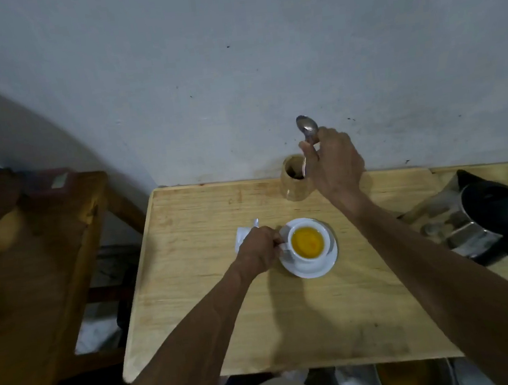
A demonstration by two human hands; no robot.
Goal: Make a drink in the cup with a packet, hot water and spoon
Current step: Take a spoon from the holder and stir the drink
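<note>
A white cup (324,238) holding orange-yellow liquid stands on a white saucer (310,270) in the middle of the wooden table (215,307). My left hand (257,250) grips the cup's handle on its left side. A white packet (241,233) lies on the table, partly hidden behind that hand. My right hand (333,161) is raised at the back of the table, shut on a metal spoon (307,129) whose bowl points up. The spoon's handle end hangs just over a wooden holder (293,184).
A black and steel kettle (490,222) lies at the table's right edge, its handle toward me. A grey wall rises right behind the table. A second wooden table (35,280) with dark objects on it stands to the left, across a gap.
</note>
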